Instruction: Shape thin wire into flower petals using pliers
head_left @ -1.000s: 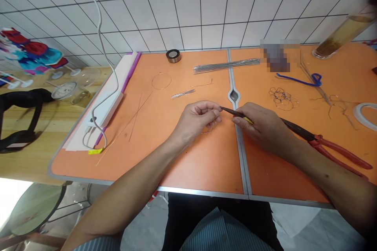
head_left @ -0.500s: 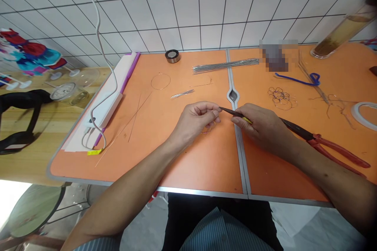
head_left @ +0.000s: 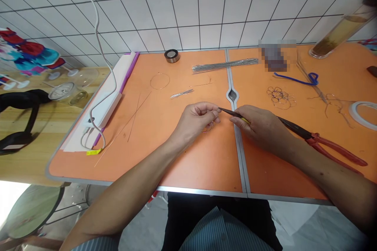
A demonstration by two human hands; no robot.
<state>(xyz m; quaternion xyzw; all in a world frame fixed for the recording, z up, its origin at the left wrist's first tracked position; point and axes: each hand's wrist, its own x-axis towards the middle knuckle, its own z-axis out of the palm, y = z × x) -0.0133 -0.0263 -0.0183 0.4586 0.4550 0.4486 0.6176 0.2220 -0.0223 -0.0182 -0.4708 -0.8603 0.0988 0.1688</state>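
My left hand (head_left: pixel 196 119) rests on the orange table (head_left: pixel 165 157) with its fingers curled in a pinch around a small piece of thin bent wire (head_left: pixel 208 127). My right hand (head_left: pixel 260 127) is closed round a slim dark pointed tool with a yellow band (head_left: pixel 234 113). The tool's tip touches the fingertips of my left hand. Red-handled long-nose pliers (head_left: pixel 330 145) lie on the table just behind my right wrist, partly hidden by it.
A bundle of straight wires (head_left: pixel 225 65), a wire ring (head_left: pixel 160 81), a tape roll (head_left: pixel 172 55) and long thin wires (head_left: pixel 132 115) lie at the back and left. Wire flower shapes (head_left: pixel 279 97), a blue cord (head_left: pixel 297 79) and white tape (head_left: pixel 363 114) sit right. A white power strip (head_left: pixel 113 94) lines the left edge.
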